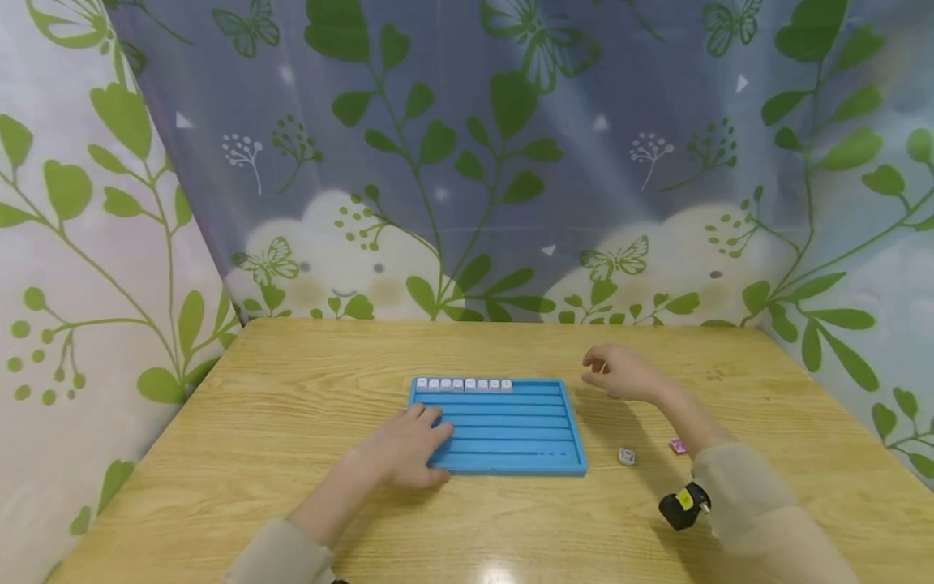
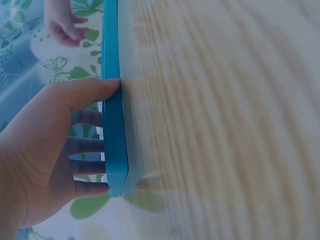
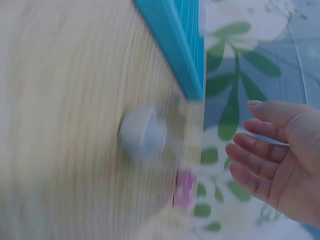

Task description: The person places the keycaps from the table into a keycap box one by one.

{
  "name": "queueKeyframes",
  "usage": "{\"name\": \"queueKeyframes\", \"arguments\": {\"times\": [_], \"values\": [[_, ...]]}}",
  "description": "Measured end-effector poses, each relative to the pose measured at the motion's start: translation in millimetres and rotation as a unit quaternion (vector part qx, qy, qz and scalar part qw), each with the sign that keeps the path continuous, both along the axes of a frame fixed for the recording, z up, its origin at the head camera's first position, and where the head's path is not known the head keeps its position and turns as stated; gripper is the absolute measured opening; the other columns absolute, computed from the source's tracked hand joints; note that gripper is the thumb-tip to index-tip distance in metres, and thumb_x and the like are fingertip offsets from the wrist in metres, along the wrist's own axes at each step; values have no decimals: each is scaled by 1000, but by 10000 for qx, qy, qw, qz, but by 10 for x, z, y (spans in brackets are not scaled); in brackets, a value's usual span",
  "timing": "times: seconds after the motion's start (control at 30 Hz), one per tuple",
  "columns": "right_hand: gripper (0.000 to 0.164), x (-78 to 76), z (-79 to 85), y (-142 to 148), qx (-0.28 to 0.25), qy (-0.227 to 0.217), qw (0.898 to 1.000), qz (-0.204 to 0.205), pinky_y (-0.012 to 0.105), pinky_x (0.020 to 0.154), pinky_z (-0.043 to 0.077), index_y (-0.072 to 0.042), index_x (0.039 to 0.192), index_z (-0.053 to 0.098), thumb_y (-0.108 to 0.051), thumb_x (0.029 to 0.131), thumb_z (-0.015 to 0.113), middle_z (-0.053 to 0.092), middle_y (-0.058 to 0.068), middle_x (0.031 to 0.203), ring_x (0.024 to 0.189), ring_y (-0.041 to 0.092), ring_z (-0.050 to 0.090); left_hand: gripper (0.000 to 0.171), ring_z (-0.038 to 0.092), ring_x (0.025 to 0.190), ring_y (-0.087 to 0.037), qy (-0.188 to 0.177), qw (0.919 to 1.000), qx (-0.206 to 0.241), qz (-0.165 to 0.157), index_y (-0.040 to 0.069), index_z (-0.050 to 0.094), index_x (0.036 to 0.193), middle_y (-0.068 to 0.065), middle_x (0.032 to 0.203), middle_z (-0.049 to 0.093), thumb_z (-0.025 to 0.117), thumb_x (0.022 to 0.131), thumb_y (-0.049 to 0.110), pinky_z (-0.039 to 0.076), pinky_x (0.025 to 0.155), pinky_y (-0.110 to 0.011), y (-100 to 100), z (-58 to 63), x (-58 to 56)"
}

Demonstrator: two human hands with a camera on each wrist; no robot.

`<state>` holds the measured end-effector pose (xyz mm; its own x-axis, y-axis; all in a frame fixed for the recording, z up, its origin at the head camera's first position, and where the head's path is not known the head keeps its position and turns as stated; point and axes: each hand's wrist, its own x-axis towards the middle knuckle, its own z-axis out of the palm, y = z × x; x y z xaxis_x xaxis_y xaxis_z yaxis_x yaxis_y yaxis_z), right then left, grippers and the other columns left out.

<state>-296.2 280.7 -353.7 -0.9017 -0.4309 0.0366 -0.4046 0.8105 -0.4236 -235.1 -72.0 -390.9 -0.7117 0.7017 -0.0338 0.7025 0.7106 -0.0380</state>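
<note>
A blue ridged tray lies on the table, with several small white keycap-like blocks lined up along its far groove. My left hand rests at the tray's near left corner. In the left wrist view its thumb touches the tray's near side, and the fingers spread over the left part. To the right of the tray, my right hand hovers above the table with loosely bent fingers and nothing visible in them. Nearby on the table are a loose white block and a pink block.
The wooden table meets a leaf-patterned cloth backdrop at its far edge. A black wrist camera sits at the right sleeve. Blocks in the right wrist view are blurred.
</note>
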Motion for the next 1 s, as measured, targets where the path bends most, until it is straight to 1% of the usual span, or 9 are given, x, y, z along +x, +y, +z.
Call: {"name": "queueKeyframes", "arguments": {"times": [0.07, 0.2, 0.37, 0.47, 0.57, 0.7, 0.77, 0.9, 1.0], "values": [[34, 45, 3, 130, 23, 38, 10000, -64, 35, 63, 51, 11, 112, 56, -13, 90, 59, 60, 15, 93, 73, 21, 59, 53, 43, 113, -29, 10, 10000, -11, -13, 12, 52, 121, -12, 125, 46, 58, 84, 49, 41, 94, -44, 2, -1, -1], [30, 131, -14, 342, 125, 271, 9995, -143, 40, 70, 50, 12, 109, 57, -10, 88, 60, 60, 12, 90, 81, 24, 58, 53, 44, 113, -29, 22, 10000, -8, -47, 11, 53, 120, -12, 124, 47, 58, 84, 50, 41, 93, -44, 3, -5, 3], [27, 246, -16, 533, 165, 334, 9990, -237, 43, 71, 50, 12, 105, 58, -5, 85, 63, 60, 14, 90, 82, 29, 58, 54, 44, 114, -30, 36, 10000, 12, -42, 11, 53, 121, -13, 124, 47, 59, 84, 49, 40, 95, -45, 3, -2, 4], [27, 314, -24, 649, 167, 201, 9995, -180, 43, 71, 50, 12, 103, 59, -3, 82, 66, 60, 17, 91, 80, 29, 59, 54, 44, 114, -30, 55, 10000, 15, -41, 10, 53, 121, -13, 124, 47, 59, 83, 49, 40, 95, -45, 4, 5, 5], [25, 364, -66, 795, 83, 62, 9999, -17, 43, 69, 51, 11, 101, 59, 0, 80, 66, 60, 19, 91, 77, 28, 60, 55, 43, 115, -31, 55, 10000, 24, -44, 10, 53, 122, -13, 126, 47, 58, 84, 49, 40, 95, -45, 3, 6, 9], [23, 409, -137, 995, 120, 197, 9994, 263, 40, 64, 50, 9, 96, 61, 3, 75, 66, 61, 15, 86, 74, 25, 59, 55, 43, 116, -31, 3, 10000, 62, -27, 10, 53, 123, -13, 127, 46, 58, 84, 49, 40, 96, -46, 1, 3, 9], [23, 436, -138, 1061, 261, 99, 9992, 278, 42, 65, 50, 7, 96, 62, 2, 74, 68, 61, 12, 86, 77, 27, 58, 55, 42, 117, -31, -17, 10000, 74, -16, 10, 52, 123, -13, 128, 46, 58, 84, 49, 39, 96, -46, 0, 2, 7], [23, 510, -83, 1096, 657, -245, 9975, 93, 48, 72, 48, 5, 96, 63, -6, 76, 70, 62, 10, 90, 83, 32, 57, 55, 42, 116, -31, -4, 10000, 64, -3, 11, 52, 123, -13, 128, 46, 58, 84, 49, 39, 96, -45, -4, -6, -2], [21, 557, -59, 1095, 872, -310, 9957, 68, 48, 73, 49, 4, 95, 64, -4, 76, 69, 62, 12, 91, 85, 34, 58, 55, 42, 116, -30, -8, 10000, 74, -4, 11, 52, 123, -13, 127, 46, 58, 84, 49, 40, 95, -46, -6, -11, -2]]}}
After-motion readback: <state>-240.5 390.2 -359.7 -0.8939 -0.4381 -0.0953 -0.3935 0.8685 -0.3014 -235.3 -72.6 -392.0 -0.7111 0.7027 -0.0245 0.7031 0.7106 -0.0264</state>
